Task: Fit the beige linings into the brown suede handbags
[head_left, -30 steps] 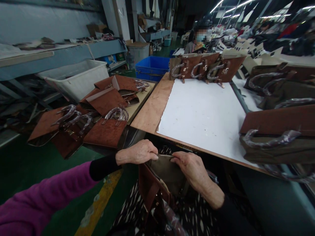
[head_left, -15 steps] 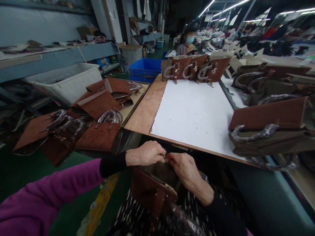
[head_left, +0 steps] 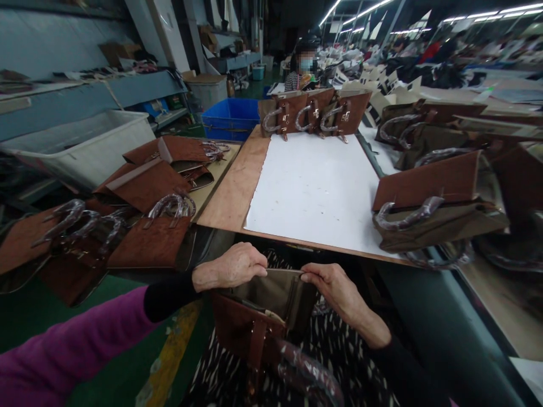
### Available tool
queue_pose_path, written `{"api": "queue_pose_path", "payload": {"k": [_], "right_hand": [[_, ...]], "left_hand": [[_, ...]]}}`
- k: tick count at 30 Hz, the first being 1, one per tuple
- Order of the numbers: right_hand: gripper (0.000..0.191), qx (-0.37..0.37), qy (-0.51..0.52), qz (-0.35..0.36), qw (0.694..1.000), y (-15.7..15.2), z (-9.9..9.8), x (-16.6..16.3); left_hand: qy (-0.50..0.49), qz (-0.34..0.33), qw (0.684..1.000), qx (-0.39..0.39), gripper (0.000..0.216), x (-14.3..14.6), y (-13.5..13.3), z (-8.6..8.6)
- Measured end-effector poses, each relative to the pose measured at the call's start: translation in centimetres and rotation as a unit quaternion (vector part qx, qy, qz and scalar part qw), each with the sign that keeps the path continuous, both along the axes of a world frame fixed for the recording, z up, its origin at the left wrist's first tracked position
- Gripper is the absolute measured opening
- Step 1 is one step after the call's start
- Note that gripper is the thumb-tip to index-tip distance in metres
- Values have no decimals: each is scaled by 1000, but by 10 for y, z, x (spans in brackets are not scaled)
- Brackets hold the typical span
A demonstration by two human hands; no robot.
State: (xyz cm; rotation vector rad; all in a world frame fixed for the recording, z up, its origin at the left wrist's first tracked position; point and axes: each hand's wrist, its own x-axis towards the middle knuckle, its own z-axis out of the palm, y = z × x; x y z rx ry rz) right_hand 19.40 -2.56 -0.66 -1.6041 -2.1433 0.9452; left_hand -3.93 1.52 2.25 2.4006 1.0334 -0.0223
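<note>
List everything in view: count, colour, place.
Held handbag: one, brown and olive, in both hands
Standing handbags: three, brown, worktable's far end
Piled handbags: several, brown, left
Other handbags: several, brown and olive, right
Sheet: one, white, on worktable
Worktable: one, brown, centre
Bin: one, blue, left of standing handbags
Tub: one, white, beyond piled handbags
Benches: at least two, bluish, upper left
Person: one, striped top, behind standing handbags
Ceiling lights: several, white, upper right
Blurred clutter: uncountable, mixed, upper right
Left hand: one, purple sleeve, on handbag's rim
Right hand: one, black cuff, same rim

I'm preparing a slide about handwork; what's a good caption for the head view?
Left hand and right hand grip a brown bag by its edge, with a white sheet beyond.
</note>
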Motion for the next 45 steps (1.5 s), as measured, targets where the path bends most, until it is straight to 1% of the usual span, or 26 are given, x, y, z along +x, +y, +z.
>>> {"api": "queue_pose_path", "payload": {"k": [4, 6, 10, 11, 12, 14, 15, 16, 18, 20, 22, 24, 25, 27, 29, 32, 34, 36, 37, 39, 42, 44, 45], "right_hand": [[28, 1, -20, -19, 1000, -1, -1, -3], [30, -7, -10, -15, 1000, -2, -2, 0], [35, -59, 25, 35, 997, -5, 1, 11], [34, -58, 12, 44, 997, -5, 5, 11], [30, -43, -12, 48, 998, -5, 9, 8], [23, 12, -70, 55, 996, -6, 21, -3], [24, 31, -94, 67, 993, -5, 27, -12], [23, 33, -108, 88, 990, -5, 31, -22], [16, -1, -135, 128, 983, -6, 36, -42], [11, -21, -168, 141, 976, -7, 34, -55], [11, -9, -186, 138, 973, -7, 32, -59], [12, -16, -181, 134, 974, -3, 34, -55], [12, -25, -178, 127, 975, 0, 37, -51], [12, -47, -188, 120, 974, 10, 48, -42], [12, -44, -226, 114, 966, 20, 61, -34], [11, -42, -293, 95, 950, 31, 77, -30], [12, -53, -315, 87, 944, 34, 84, -32], [14, -65, -321, 92, 940, 36, 88, -35], [15, -69, -324, 96, 939, 37, 90, -37], [18, -80, -327, 103, 936, 37, 94, -39], [20, -114, -319, 102, 935, 35, 99, -33], [19, -138, -294, 95, 941, 31, 99, -20], [19, -155, -272, 95, 945, 29, 98, -12]], "left_hand": [[3, 10, 1000, -7, 20, 0, -1, 2], [-3, 6, 1000, -4, 20, 0, -2, 2], [-18, -7, 1000, -3, 21, -3, -4, 3], [-21, -13, 1000, -2, 21, -2, -5, 4], [-22, -18, 1000, 1, 21, -1, -6, 6], [-16, -29, 999, 15, 20, 2, -9, 10], [-8, -35, 999, 22, 19, 5, -11, 12], [0, -41, 999, 28, 19, 8, -14, 15], [9, -59, 997, 40, 19, 13, -18, 18], [12, -65, 997, 48, 19, 15, -21, 22], [-1, -38, 998, 50, 18, 13, -25, 27], [-42, 29, 998, 46, 14, 7, -28, 32], [-77, 73, 993, 44, 18, 4, -31, 35], [-154, 165, 974, 31, 38, -5, -36, 35], [-217, 228, 949, -5, 51, -13, -41, 28], [-258, 288, 916, -103, 63, -20, -50, 5], [-271, 327, 891, -160, 78, -18, -56, -11], [-299, 339, 871, -195, 89, -11, -61, -18], [-317, 331, 864, -206, 89, -7, -62, -18], [-340, 309, 859, -227, 89, -1, -63, -12], [-314, 309, 871, -217, 90, -4, -58, -1], [-280, 311, 881, -220, 82, -16, -51, 1], [-264, 304, 881, -248, 74, -24, -47, 0]]}}
